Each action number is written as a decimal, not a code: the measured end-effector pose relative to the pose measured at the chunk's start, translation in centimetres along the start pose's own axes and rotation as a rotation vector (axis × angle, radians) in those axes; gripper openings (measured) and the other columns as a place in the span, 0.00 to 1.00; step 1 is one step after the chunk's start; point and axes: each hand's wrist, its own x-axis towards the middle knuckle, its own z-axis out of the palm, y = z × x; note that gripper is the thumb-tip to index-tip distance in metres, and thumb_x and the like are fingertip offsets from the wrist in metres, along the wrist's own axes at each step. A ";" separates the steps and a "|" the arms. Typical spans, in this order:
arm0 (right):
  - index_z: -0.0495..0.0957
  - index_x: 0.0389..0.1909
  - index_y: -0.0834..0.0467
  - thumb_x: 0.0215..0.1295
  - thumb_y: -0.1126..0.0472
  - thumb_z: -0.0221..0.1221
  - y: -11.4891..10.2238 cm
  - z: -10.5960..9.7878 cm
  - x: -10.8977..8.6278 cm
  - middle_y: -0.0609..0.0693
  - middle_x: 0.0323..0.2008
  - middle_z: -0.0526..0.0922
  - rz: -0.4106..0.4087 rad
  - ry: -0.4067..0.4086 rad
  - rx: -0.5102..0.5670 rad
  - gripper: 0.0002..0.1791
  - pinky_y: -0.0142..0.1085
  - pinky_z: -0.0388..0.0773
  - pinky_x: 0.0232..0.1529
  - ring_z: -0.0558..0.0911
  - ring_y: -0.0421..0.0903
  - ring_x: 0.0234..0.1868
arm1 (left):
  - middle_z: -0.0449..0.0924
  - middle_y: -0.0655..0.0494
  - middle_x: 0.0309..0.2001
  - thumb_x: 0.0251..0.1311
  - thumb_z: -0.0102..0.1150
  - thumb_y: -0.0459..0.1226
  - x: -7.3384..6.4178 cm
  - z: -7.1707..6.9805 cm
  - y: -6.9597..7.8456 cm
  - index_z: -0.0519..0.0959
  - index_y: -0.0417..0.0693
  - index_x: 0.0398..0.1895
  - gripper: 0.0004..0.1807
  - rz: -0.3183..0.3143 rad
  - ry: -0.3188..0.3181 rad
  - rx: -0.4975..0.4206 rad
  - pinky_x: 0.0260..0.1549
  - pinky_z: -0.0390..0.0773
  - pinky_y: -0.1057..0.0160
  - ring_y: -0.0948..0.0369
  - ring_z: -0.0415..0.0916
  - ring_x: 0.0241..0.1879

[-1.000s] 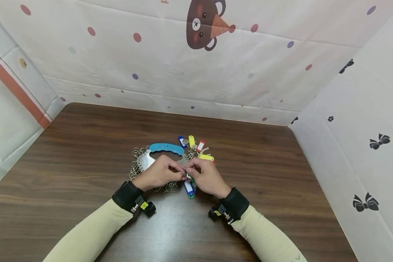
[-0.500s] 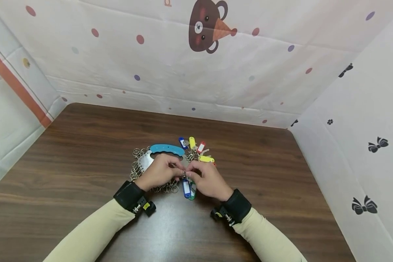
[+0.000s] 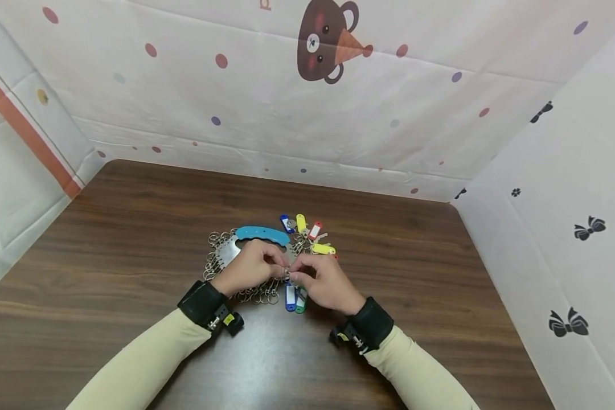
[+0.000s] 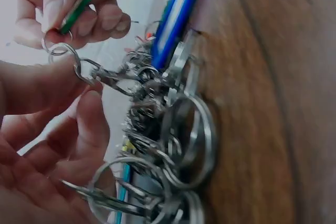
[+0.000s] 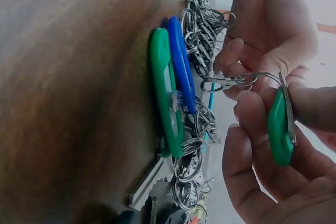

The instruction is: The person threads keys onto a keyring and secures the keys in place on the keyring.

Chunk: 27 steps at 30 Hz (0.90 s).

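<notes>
In the head view both hands meet over the front right of a silver metal key rack (image 3: 226,250) with a blue handle (image 3: 262,232). My left hand (image 3: 250,267) pinches a split ring (image 4: 64,51), which hangs on a small metal clasp (image 5: 231,82) of the rack. Between thumb and fingers, my right hand (image 3: 327,282) holds a green key tag (image 5: 279,132) with a flat metal key (image 5: 288,108) against it. The ring runs to this tag and key. Just below the hands lie a blue key tag (image 3: 290,297) and another green key tag (image 3: 300,300).
Several split rings (image 3: 212,265) fringe the rack's left and front edges. At its right are yellow tags (image 3: 323,249), a red tag (image 3: 314,230) and a blue one (image 3: 286,223), with keys. Everything lies on a brown wooden table (image 3: 148,228), with patterned cloth walls (image 3: 266,91) behind.
Both hands stay together at the rack with small finger shifts. The green tag glimpsed between them is now hidden in the head view. Below, the blue and green tags have swung to hang side by side.
</notes>
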 end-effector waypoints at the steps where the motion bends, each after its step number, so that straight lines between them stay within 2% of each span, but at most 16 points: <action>1: 0.86 0.37 0.59 0.72 0.67 0.63 0.0 0.0 0.0 0.50 0.35 0.87 0.001 0.007 0.006 0.04 0.31 0.78 0.39 0.78 0.37 0.35 | 0.89 0.55 0.35 0.59 0.67 0.29 0.0 -0.1 0.0 0.89 0.48 0.32 0.06 -0.004 -0.009 -0.025 0.39 0.83 0.63 0.63 0.82 0.37; 4: 0.86 0.36 0.58 0.71 0.68 0.63 0.0 -0.1 0.2 0.50 0.34 0.87 0.013 0.035 0.018 0.05 0.31 0.77 0.38 0.78 0.38 0.34 | 0.89 0.54 0.33 0.59 0.68 0.29 0.0 -0.2 0.1 0.89 0.46 0.34 0.04 -0.008 -0.040 -0.075 0.37 0.82 0.63 0.61 0.82 0.35; 7: 0.87 0.36 0.57 0.71 0.67 0.64 -0.1 -0.2 0.1 0.49 0.34 0.87 0.025 0.026 0.021 0.05 0.31 0.76 0.38 0.77 0.38 0.34 | 0.89 0.53 0.32 0.58 0.71 0.29 0.1 -0.3 0.1 0.90 0.46 0.32 0.03 -0.026 -0.025 -0.102 0.37 0.82 0.62 0.61 0.82 0.35; 11: 0.87 0.36 0.58 0.71 0.66 0.64 0.1 0.0 0.0 0.49 0.34 0.88 0.016 -0.008 0.018 0.05 0.31 0.77 0.39 0.77 0.37 0.36 | 0.88 0.54 0.31 0.59 0.69 0.30 0.1 -0.2 0.0 0.90 0.45 0.30 0.04 -0.056 -0.002 -0.089 0.35 0.80 0.62 0.62 0.81 0.33; 15: 0.87 0.36 0.57 0.71 0.66 0.64 0.0 -0.2 0.0 0.49 0.34 0.87 0.016 0.018 0.014 0.05 0.31 0.76 0.39 0.77 0.39 0.35 | 0.89 0.56 0.33 0.62 0.68 0.31 0.0 -0.3 -0.2 0.90 0.48 0.36 0.05 -0.025 -0.047 -0.047 0.36 0.81 0.64 0.64 0.81 0.34; 17: 0.88 0.36 0.56 0.71 0.66 0.64 0.0 -0.3 0.1 0.49 0.33 0.86 0.022 0.034 0.013 0.05 0.31 0.75 0.37 0.76 0.40 0.34 | 0.90 0.58 0.33 0.62 0.68 0.32 0.0 -0.4 -0.1 0.91 0.51 0.35 0.05 -0.013 -0.053 -0.014 0.36 0.82 0.64 0.64 0.82 0.34; 21: 0.87 0.35 0.57 0.70 0.67 0.64 0.0 -0.3 -0.1 0.49 0.32 0.86 0.012 0.015 0.007 0.05 0.31 0.76 0.38 0.77 0.39 0.34 | 0.91 0.57 0.36 0.58 0.69 0.31 0.3 0.0 0.1 0.91 0.51 0.27 0.07 0.004 0.000 0.020 0.41 0.83 0.60 0.60 0.84 0.41; 25: 0.87 0.34 0.59 0.70 0.67 0.64 0.0 0.1 -0.3 0.48 0.32 0.88 -0.023 -0.048 -0.045 0.05 0.29 0.77 0.38 0.78 0.35 0.33 | 0.90 0.53 0.43 0.52 0.66 0.28 0.7 0.7 0.5 0.88 0.47 0.17 0.10 -0.066 0.086 -0.043 0.48 0.83 0.58 0.55 0.84 0.51; 27: 0.88 0.34 0.59 0.69 0.67 0.65 0.0 0.3 -0.4 0.48 0.31 0.88 -0.041 -0.077 -0.085 0.05 0.28 0.77 0.36 0.78 0.33 0.32 | 0.90 0.50 0.45 0.50 0.64 0.27 0.7 1.0 0.7 0.87 0.45 0.16 0.10 -0.105 0.096 -0.071 0.48 0.83 0.57 0.53 0.84 0.53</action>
